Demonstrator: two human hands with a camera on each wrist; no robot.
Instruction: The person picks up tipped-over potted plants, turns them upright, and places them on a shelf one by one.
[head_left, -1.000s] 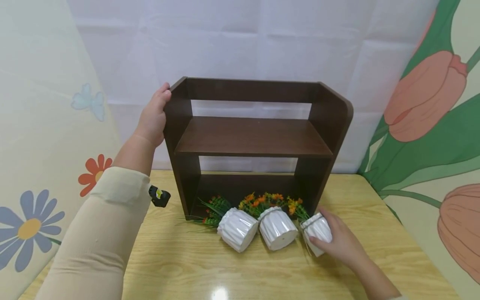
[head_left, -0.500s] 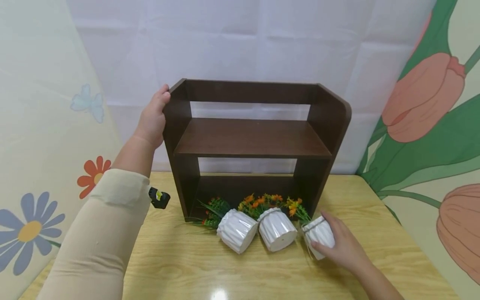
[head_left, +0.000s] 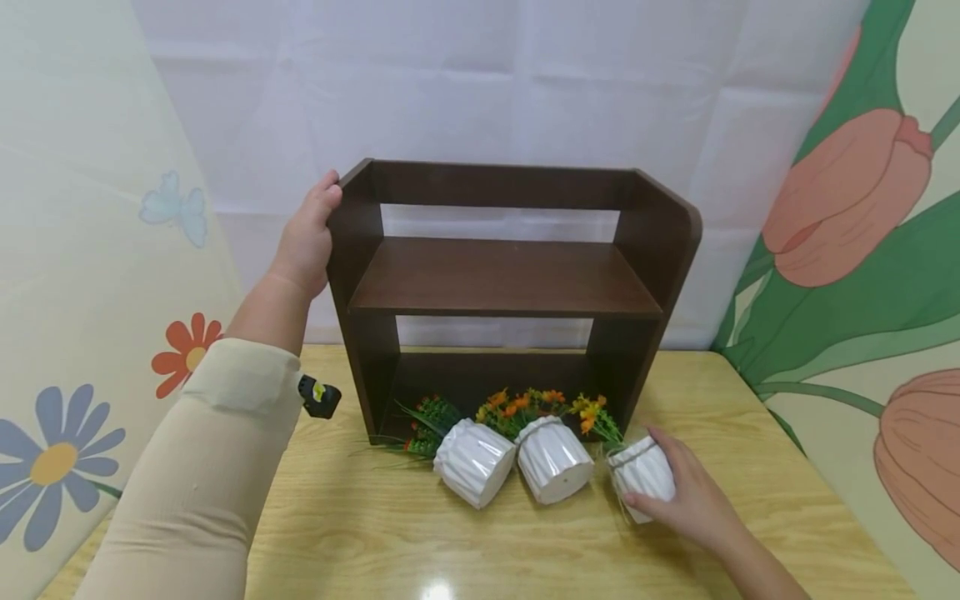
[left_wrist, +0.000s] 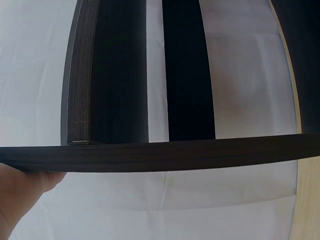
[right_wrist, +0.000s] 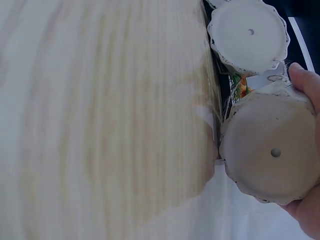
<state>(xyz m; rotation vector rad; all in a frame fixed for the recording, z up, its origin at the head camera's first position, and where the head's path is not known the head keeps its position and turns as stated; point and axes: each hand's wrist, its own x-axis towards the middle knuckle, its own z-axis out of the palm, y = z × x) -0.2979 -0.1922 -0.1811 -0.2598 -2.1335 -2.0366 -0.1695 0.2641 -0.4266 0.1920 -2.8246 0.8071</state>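
Observation:
On the right, my right hand (head_left: pixel 701 496) grips a small white fluted flowerpot (head_left: pixel 643 477) holding yellow-orange flowers (head_left: pixel 596 415). The pot tilts, its flowers pointing toward a dark brown two-tier shelf (head_left: pixel 506 275). Its round base with a small hole faces the right wrist camera, with fingers (right_wrist: pixel 306 85) along one side. My left hand (head_left: pixel 303 237) lies against the outer face of the shelf's left side panel, near the top edge; in the left wrist view a fingertip touches that panel (left_wrist: pixel 165 158). Two more tipped white flowerpots, one in the middle (head_left: pixel 555 462) and one left (head_left: pixel 475 462), lie before the lower tier.
The shelf stands on a light wooden table (head_left: pixel 420 542), close to a white cloth backdrop (head_left: pixel 480 83). Flower-patterned panels, one on the left (head_left: pixel 75 275) and one on the right (head_left: pixel 832 333), flank the table. A black device (head_left: pixel 318 396) sits at the left wrist.
My right hand has drawn the right flowerpot slightly outward, right and toward me, away from the middle pot. My left hand stays against the shelf.

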